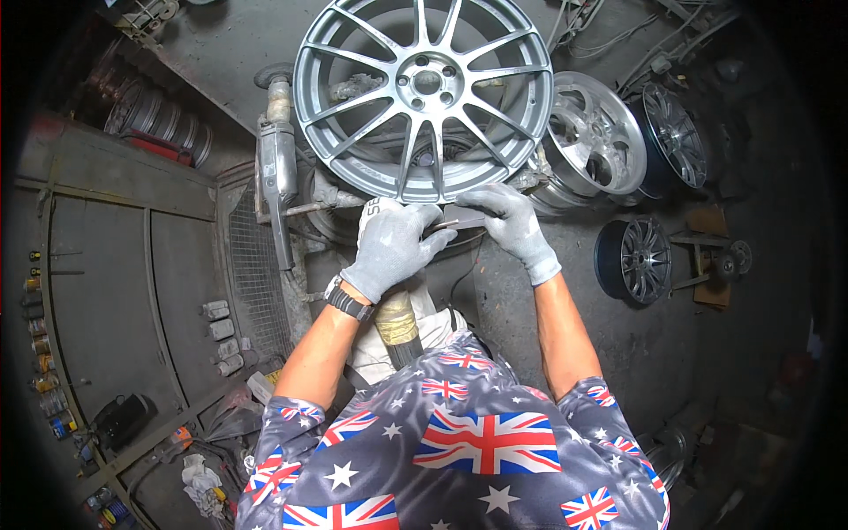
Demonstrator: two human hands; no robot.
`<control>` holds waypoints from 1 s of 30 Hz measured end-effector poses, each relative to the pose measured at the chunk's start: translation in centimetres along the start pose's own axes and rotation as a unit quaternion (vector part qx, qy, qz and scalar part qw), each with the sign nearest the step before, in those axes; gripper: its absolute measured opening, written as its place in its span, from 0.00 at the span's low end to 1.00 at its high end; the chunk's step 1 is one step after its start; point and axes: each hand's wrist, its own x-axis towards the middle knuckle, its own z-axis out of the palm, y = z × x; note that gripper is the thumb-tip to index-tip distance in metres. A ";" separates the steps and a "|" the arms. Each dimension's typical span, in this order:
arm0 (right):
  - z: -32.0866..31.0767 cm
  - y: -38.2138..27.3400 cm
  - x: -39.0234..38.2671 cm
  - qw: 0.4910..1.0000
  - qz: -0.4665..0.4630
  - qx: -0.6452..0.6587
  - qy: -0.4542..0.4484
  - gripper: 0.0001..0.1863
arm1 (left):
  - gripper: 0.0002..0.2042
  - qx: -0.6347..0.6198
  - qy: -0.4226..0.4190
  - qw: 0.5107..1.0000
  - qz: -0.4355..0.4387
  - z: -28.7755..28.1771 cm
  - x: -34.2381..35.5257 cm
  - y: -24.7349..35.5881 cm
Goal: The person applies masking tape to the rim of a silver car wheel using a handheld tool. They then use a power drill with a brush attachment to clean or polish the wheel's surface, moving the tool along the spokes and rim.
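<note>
A large silver alloy wheel [427, 84] with thin spokes lies face up in front of me, above a stand. Just below its near rim, both gloved hands hold a small, flat, dark grey sheet [465, 218] that looks like folded sandpaper. My left hand [394, 247], in a grey glove with a watch at the wrist, pinches the sheet's left end between thumb and fingers. The right hand [514, 228], gloved too, has its fingers closed over the other end, close to the rim. Its fingertips are partly hidden.
A metal power tool [277, 163] hangs left of the wheel. To the right stand a second silver wheel [594, 132] and darker wheels [673, 132], with another wheel [643, 261] on the floor. Taped tubing [397, 320] rises near my body. Several cans [221, 329] stand at left.
</note>
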 end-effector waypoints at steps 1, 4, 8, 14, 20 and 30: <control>0.0 0.0 0.1 1.000 -0.002 -0.004 -0.005 0.15 | 0.17 -0.006 -0.003 1.000 -0.006 0.0 0.0 0.0; -0.1 0.0 0.4 1.000 -0.014 -0.016 -0.015 0.15 | 0.17 -0.019 -0.010 1.000 -0.015 0.0 0.0 0.1; -0.3 0.5 0.4 0.999 -0.022 -0.031 -0.029 0.16 | 0.19 -0.019 -0.006 1.000 -0.005 0.0 0.0 0.1; -0.3 0.3 0.5 0.999 -0.013 -0.026 -0.036 0.17 | 0.19 -0.023 -0.009 1.000 -0.008 -0.1 0.1 0.2; -0.5 0.5 0.6 0.998 -0.016 -0.034 -0.041 0.16 | 0.18 -0.018 -0.009 1.000 -0.013 -0.1 0.1 0.4; -0.2 0.9 0.8 0.999 -0.013 -0.023 -0.035 0.17 | 0.16 -0.010 0.022 1.000 0.017 0.2 0.2 0.3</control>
